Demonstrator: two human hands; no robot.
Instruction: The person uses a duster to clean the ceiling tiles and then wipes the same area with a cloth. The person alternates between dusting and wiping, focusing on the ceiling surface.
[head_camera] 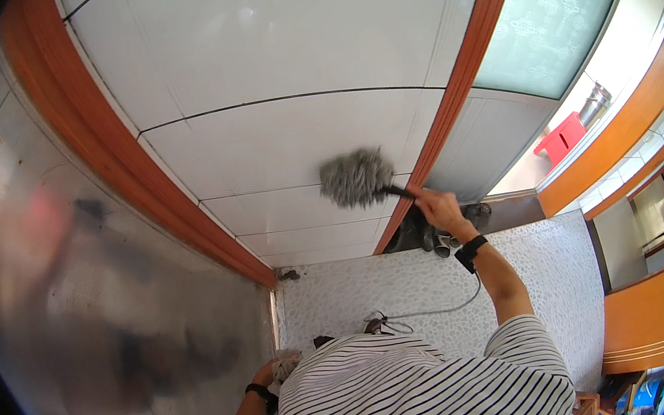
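Observation:
My right hand (441, 209) grips the dark handle of a grey fluffy duster (356, 178). The duster's head is up against or just in front of the white tiled wall (299, 143), left of a reddish-brown wooden door frame (456, 92); whether it touches the tiles cannot be told. Low by my left side, my left hand (267, 372) is closed around a crumpled greyish cloth (286, 365). My striped shirt partly hides that hand. A black band with a cable sits on each wrist.
Dark shoes (435, 241) stand at the doorway by a frosted glass door (547, 7). A pink stool (563, 138) lies beyond. To the left is a shiny metal surface (182, 300). A grey cable (438, 311) hangs over the pebble-patterned floor (552, 280); an orange curved counter (662, 310) stands right.

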